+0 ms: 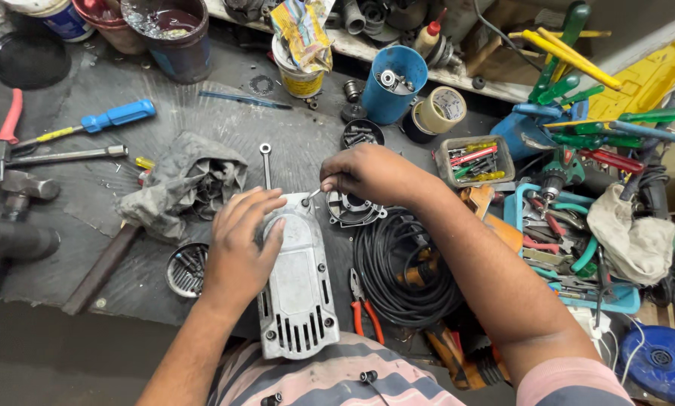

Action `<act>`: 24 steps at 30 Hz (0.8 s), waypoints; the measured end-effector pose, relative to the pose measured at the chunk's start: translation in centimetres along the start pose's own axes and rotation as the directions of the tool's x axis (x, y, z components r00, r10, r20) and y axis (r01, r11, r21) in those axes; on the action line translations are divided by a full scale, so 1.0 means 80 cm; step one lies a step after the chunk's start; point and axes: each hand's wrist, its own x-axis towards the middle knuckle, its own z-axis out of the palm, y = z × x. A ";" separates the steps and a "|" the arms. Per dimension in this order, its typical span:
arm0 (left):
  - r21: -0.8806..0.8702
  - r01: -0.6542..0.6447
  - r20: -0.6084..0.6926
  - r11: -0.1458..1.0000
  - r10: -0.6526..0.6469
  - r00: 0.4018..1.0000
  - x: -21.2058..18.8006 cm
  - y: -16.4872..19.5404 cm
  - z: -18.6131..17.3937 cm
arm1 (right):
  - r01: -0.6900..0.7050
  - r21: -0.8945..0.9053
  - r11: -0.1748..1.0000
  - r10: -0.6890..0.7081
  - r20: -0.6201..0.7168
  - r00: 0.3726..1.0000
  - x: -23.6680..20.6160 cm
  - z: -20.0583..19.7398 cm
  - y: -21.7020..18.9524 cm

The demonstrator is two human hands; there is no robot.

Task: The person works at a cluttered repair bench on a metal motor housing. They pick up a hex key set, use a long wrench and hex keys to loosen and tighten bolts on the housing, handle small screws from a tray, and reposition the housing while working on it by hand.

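A grey metal power-tool housing (300, 293) with vent slots lies lengthwise in front of me on the dark workbench. My left hand (239, 244) rests flat on its upper left side, holding it down. My right hand (367, 173) pinches a small screw (312, 195) between fingertips at the housing's top corner hole. A round black motor part (352, 209) sits just right of the housing's top, partly under my right hand.
A coiled black cable (405, 271) and orange-handled pliers (366, 308) lie to the right. A grey rag (183, 184), a spanner (265, 162), a dish of screws (185, 269), a hammer (97, 271), a blue screwdriver (97, 124), cans and a cluttered tool tray (570, 248) surround the work.
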 end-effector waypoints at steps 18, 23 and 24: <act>-0.056 0.116 0.161 0.992 -0.105 0.981 0.046 0.044 0.005 | 0.039 -0.297 0.954 -0.079 -0.125 0.989 -0.008 0.002 -0.026; -0.144 0.052 0.232 0.988 -0.017 0.972 0.049 0.043 -0.021 | -0.333 -0.390 0.858 0.263 -0.223 0.939 -0.035 0.038 -0.077; -0.147 0.035 0.238 0.989 0.000 0.971 0.049 0.042 -0.025 | -0.360 -0.365 0.858 0.276 -0.263 0.925 -0.037 0.044 -0.085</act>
